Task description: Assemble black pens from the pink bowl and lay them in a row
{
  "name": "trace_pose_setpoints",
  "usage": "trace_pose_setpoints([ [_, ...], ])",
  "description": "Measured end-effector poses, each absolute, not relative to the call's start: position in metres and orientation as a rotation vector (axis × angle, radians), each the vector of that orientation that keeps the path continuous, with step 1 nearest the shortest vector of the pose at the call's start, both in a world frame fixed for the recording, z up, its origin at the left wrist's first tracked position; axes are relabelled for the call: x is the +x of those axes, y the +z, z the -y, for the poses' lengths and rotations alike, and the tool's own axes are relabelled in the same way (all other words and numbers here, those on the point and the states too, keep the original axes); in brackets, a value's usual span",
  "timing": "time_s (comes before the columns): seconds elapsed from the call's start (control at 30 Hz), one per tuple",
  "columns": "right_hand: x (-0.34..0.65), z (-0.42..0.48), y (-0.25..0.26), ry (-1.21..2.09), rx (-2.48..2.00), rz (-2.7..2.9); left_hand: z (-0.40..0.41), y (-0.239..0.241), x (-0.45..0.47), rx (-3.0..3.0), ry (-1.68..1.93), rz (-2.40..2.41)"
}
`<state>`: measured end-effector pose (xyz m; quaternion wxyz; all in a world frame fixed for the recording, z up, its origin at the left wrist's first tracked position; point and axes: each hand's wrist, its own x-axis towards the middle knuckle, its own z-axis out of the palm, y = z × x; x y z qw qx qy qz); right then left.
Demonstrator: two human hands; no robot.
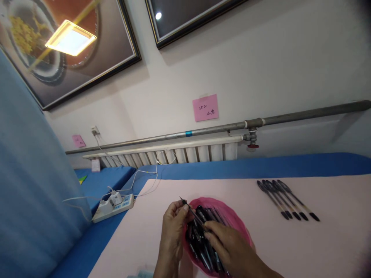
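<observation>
A slim pen [196,217] is held slantwise over the pink basket [232,210], its thin pointed tip toward the upper left. The fingers of my left hand [173,227] pinch it near the tip, at a small dark piece. Further down the shaft, my right hand [224,241] grips it between thumb and fingers, hiding its lower end. Under both hands, the basket holds many black and clear pen parts [199,241]. Off to the right, several pens [285,199] with black ends lie side by side on the pink sheet.
The pink sheet [290,247] covers a blue surface [304,164]. At left are a power strip [116,208] with plugged-in chargers, white cables, and a blue curtain [31,173]. Behind stand a radiator [191,154] and a pipe [304,114] along the wall.
</observation>
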<state>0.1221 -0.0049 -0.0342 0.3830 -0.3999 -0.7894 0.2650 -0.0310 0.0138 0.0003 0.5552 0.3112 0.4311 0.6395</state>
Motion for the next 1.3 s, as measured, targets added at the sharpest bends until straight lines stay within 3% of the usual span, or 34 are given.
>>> trace_pose_setpoints([
  [0.33,0.119,0.002,-0.025,0.683,-1.085,1.998,-0.013,0.0,-0.031,0.846,1.406,-1.029],
  [0.57,0.13,-0.007,-0.019,0.701,-1.156,1.773,-0.019,-0.008,-0.062,1.197,1.4,-1.632],
  [0.83,0.132,-0.006,-0.017,0.678,-1.155,1.8,-0.017,-0.023,-0.044,1.595,1.157,-1.928],
  [1.3,0.134,-0.006,-0.001,0.543,-1.098,1.804,-0.016,-0.017,-0.019,1.55,1.231,-2.087],
])
